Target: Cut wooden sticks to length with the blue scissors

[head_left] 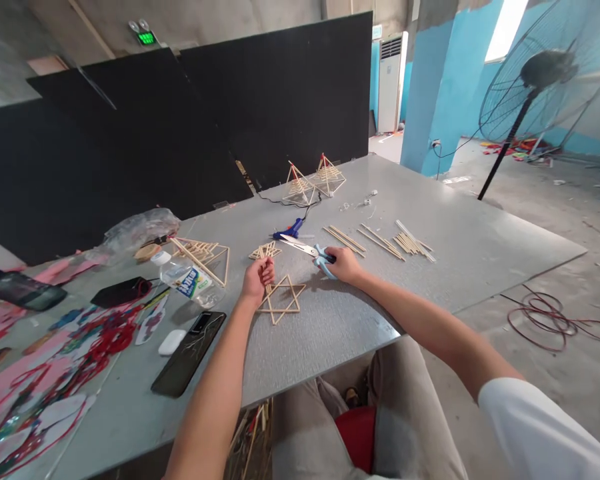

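My right hand (pixel 344 265) is wrapped around the light-blue handles of a pair of scissors (pixel 300 247), whose blades stand apart and point left. Thin wooden sticks (pixel 266 249) stick out of the closed fingers of my left hand (pixel 257 279); how many is hard to see. A flat six-pointed star of sticks (pixel 286 311) lies on the table just right of that hand. Behind my left hand rests a small layered stick frame (pixel 254 254), partly hidden by it. Beyond the scissor tips lies a blue glue gun (pixel 292 229).
Loose stick bundles (pixel 409 244) lie to the right on the grey table (pixel 460 220). Two pyramid frames (pixel 329 177) stand at the back. At left are a bottle (pixel 193 283), a larger stick frame (pixel 227 259), a phone (pixel 187 357), a white case (pixel 171 343) and colourful scraps (pixel 55 373).
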Available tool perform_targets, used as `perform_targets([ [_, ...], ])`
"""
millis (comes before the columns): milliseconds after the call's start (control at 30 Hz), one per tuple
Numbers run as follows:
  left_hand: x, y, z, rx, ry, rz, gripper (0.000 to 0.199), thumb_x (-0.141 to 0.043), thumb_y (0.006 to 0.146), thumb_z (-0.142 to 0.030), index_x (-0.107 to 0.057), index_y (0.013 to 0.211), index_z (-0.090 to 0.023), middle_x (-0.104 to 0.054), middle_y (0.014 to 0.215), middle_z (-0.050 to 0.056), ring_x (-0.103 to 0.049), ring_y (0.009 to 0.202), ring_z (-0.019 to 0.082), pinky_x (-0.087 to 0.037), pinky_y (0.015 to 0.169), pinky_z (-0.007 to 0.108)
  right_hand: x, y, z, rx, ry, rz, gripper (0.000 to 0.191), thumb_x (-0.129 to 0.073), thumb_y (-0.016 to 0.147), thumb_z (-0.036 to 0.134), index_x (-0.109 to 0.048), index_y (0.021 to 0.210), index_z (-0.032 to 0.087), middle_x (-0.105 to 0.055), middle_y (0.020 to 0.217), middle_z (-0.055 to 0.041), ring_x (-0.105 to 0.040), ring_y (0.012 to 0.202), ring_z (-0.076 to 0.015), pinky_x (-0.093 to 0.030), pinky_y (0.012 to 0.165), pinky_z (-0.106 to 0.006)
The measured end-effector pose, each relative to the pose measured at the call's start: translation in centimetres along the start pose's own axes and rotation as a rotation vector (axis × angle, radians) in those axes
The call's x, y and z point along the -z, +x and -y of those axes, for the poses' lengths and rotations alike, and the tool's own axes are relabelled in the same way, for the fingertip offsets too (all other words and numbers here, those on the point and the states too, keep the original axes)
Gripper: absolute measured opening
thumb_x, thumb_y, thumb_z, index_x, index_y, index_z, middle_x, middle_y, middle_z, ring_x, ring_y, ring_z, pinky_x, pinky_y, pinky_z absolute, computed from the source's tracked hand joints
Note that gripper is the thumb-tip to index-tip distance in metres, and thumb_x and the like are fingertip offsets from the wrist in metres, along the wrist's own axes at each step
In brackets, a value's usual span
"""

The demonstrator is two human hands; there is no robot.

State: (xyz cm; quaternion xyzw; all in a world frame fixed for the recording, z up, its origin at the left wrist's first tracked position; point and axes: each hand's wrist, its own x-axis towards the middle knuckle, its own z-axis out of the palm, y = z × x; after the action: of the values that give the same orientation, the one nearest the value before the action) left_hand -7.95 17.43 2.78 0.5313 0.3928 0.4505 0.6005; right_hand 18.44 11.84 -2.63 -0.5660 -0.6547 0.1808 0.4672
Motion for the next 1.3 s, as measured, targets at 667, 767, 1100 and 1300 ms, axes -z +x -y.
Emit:
perform_targets([
  [667, -7.7, 3.4, 1.5, -0.497, 1.585, 0.579, 0.015, -0.062, 0.088, -0.013, -0.073, 0.096, -0.021, -0.073, 0.092, 0.009, -0.070, 0.096, 0.030, -0.049, 0.089, 0.038, -0.2, 0.7, 1.7, -0.179, 0.647, -0.334, 0.049, -0.071, 0.078, 0.068, -0.061, 0.073, 0.021, -0.054, 0.070, 0.0010, -0.047, 0.070, -0.0157, -0.040, 0.064, -0.028],
  [767, -7.0, 3.0, 1.3, -0.510, 1.596, 0.596, 0.018, -0.065, 0.085, -0.011, -0.072, 0.098, -0.021, -0.075, 0.101, 0.010, -0.070, 0.101, 0.030, -0.050, 0.093, 0.039, -1.0, 0.6, 1.2, -0.154, 0.589, -0.281, 0.040, -0.071, 0.078, 0.059, -0.062, 0.072, 0.021, -0.049, 0.068, 0.0032, -0.043, 0.069, -0.0143, -0.035, 0.063, -0.028],
  [1100, -6.1, 0.9, 0.4, -0.509, 1.566, 0.577, 0.033, -0.064, 0.086, -0.010, -0.078, 0.114, -0.023, -0.080, 0.125, 0.013, -0.073, 0.120, 0.035, -0.052, 0.106, 0.047, -1.8, 0.3, 0.1, -0.123, 0.433, -0.182, 0.035, -0.070, 0.079, 0.053, -0.060, 0.071, 0.021, -0.045, 0.066, 0.0052, -0.039, 0.070, -0.0134, -0.026, 0.062, -0.028],
  [1300, -5.7, -4.3, -4.5, -0.640, 1.185, 0.391, 0.021, -0.071, 0.091, -0.021, -0.083, 0.107, -0.025, -0.082, 0.108, 0.011, -0.072, 0.102, 0.034, -0.052, 0.110, 0.052, -1.6, 0.2, 0.0, -0.150, 0.424, -0.169, 0.040, -0.071, 0.078, 0.060, -0.060, 0.072, 0.021, -0.045, 0.066, 0.0056, -0.038, 0.068, -0.0131, -0.026, 0.061, -0.028],
])
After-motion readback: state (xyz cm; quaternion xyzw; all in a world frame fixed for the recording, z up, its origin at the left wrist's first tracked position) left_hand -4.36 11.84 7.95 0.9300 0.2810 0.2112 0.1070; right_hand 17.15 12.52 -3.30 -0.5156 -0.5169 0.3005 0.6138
